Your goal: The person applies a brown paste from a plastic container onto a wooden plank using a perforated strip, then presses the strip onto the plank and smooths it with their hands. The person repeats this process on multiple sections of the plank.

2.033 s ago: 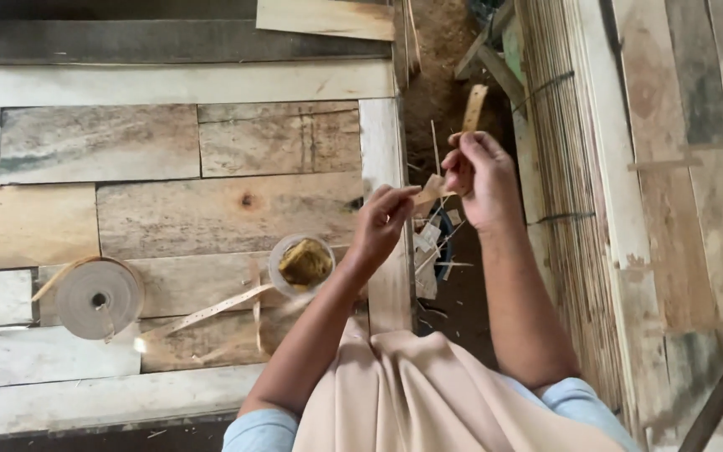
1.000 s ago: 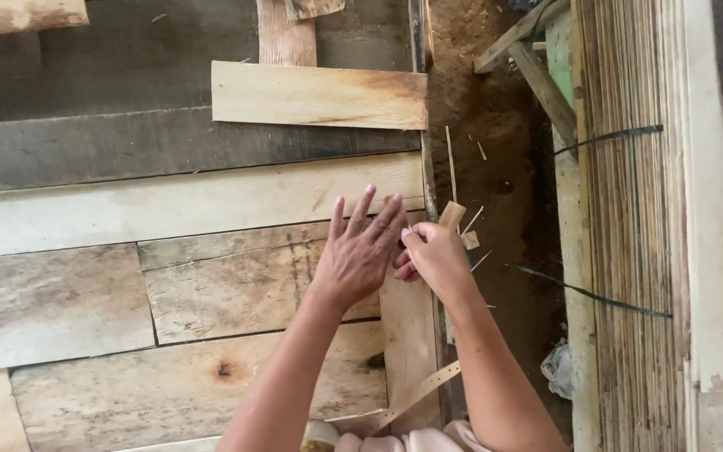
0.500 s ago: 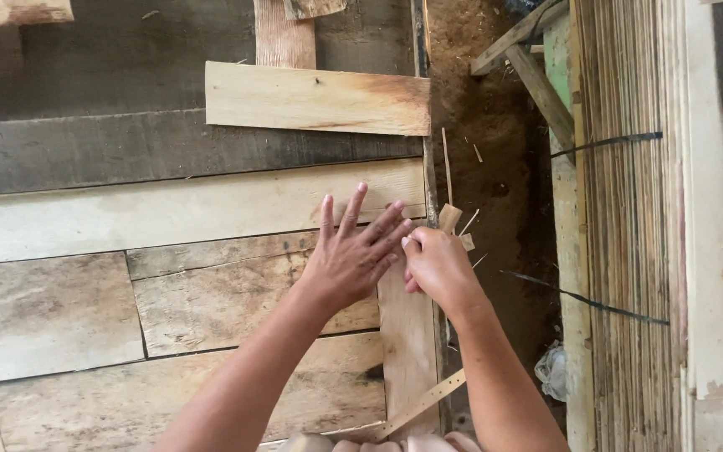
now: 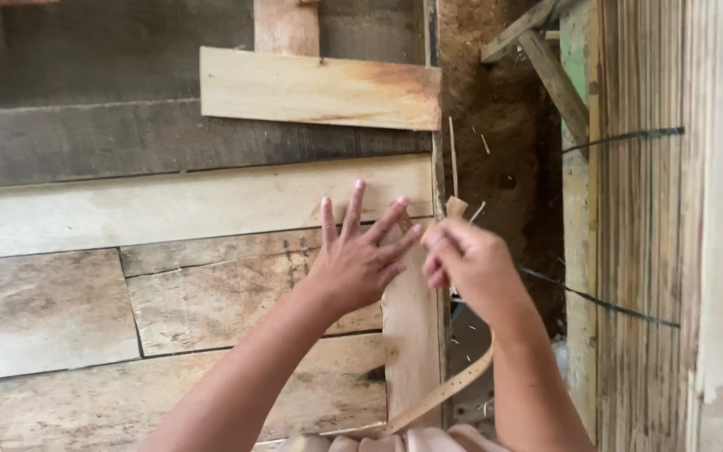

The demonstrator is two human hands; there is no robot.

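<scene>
Below, the left hand (image 4: 360,266) lies flat with fingers spread wide on the plank bench (image 4: 169,209). Just beside it, the right hand (image 4: 470,266) pinches a thin bamboo strip (image 4: 441,395), which curves down toward the lap.

Both hands meet over the plank floor's (image 4: 169,209) right edge, a bamboo wall (image 4: 646,251) to their right.

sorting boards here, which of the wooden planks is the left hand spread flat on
The left hand lies on the grey weathered plank, just below the long pale plank; the orange-stained light plank sits higher, untouched.
</scene>
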